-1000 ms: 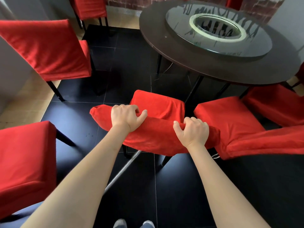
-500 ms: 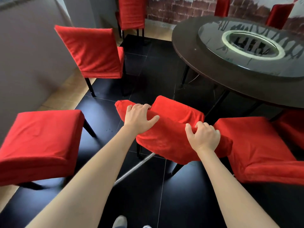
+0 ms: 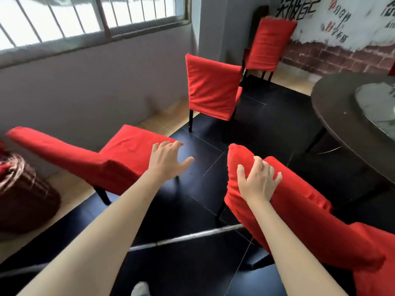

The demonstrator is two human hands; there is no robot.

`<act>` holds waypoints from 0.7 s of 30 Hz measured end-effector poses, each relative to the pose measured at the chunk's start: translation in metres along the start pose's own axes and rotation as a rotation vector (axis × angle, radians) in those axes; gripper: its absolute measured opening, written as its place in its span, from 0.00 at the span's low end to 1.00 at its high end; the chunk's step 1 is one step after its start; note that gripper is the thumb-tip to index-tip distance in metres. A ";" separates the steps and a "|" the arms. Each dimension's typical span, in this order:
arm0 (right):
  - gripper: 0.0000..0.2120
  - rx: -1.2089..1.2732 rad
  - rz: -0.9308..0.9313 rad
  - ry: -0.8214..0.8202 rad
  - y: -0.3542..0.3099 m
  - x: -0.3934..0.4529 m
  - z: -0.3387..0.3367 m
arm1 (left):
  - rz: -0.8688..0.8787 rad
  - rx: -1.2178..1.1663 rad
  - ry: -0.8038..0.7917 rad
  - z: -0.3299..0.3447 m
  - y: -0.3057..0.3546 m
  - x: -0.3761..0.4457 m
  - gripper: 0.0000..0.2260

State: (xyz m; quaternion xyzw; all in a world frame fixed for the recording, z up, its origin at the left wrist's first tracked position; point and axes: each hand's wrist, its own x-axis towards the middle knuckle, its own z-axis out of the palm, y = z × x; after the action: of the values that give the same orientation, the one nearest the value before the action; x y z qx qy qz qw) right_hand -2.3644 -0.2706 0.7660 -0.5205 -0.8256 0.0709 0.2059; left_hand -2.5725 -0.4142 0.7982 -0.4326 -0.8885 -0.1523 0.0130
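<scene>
Head cam: right hand grips lower-right chair; left hand, spread wide, should grab mid-left chair firmly, imo.

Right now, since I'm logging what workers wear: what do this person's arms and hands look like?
Both forearms are bare down to the picture's lower edge, and no sleeve or cuff shows. The left hand and the right hand wear no gloves. No watch, bracelet or ring is visible on either, though the picture is slightly soft.
</scene>
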 end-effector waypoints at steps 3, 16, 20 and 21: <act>0.25 0.037 -0.077 -0.038 -0.048 0.000 0.008 | -0.095 0.034 0.033 -0.023 -0.049 -0.015 0.26; 0.26 0.094 -0.437 -0.160 -0.287 -0.082 0.052 | -0.376 0.041 0.156 -0.105 -0.273 -0.091 0.29; 0.27 0.024 -0.455 -0.217 -0.348 -0.118 0.074 | -0.449 0.040 0.101 -0.118 -0.358 -0.119 0.29; 0.27 0.000 -0.466 -0.231 -0.359 -0.127 0.080 | -0.472 0.049 0.083 -0.121 -0.378 -0.124 0.29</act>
State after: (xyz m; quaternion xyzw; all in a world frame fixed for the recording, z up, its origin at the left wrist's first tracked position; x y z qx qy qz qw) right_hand -2.6489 -0.5363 0.7785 -0.3046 -0.9414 0.0803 0.1208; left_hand -2.8002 -0.7623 0.7965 -0.2059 -0.9671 -0.1473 0.0239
